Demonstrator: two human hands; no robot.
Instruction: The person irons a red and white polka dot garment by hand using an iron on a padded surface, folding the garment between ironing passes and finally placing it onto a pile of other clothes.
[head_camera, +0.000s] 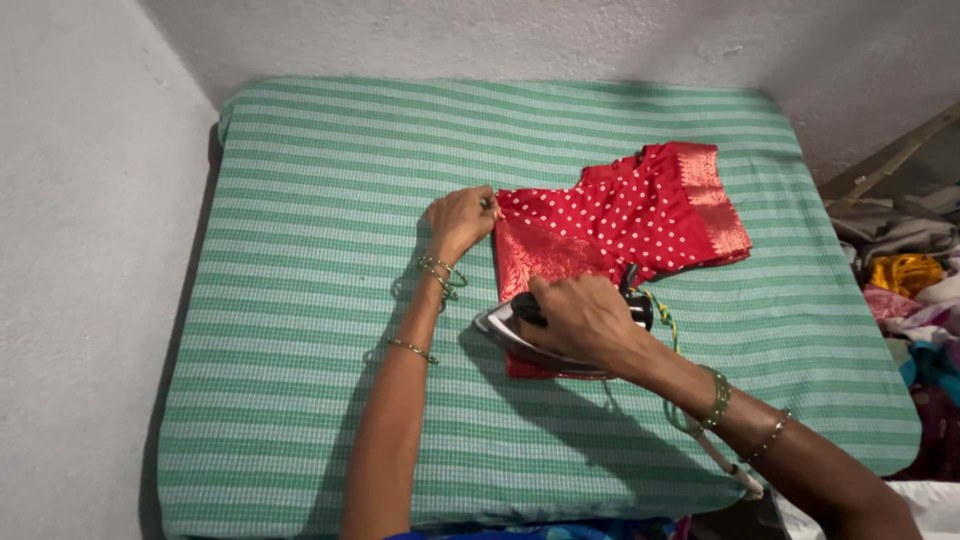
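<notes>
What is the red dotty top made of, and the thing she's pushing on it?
The red blouse looks like woven cloth, soft and foldable, with shiny brocade borders. The iron under the right hand seems to be shiny metal with a dark, probably plastic, handle.

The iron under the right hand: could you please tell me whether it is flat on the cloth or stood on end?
Flat: the iron lies soleplate-down on the red blouse, gripped by the right hand.

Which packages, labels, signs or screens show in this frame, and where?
None in view: no package, label, sign or screen.
What is there: a red white-dotted cloth garment on the green-and-white striped padded table, a metal clothes iron on the garment's near edge, and a heap of mixed-colour clothes at the right edge.
</notes>
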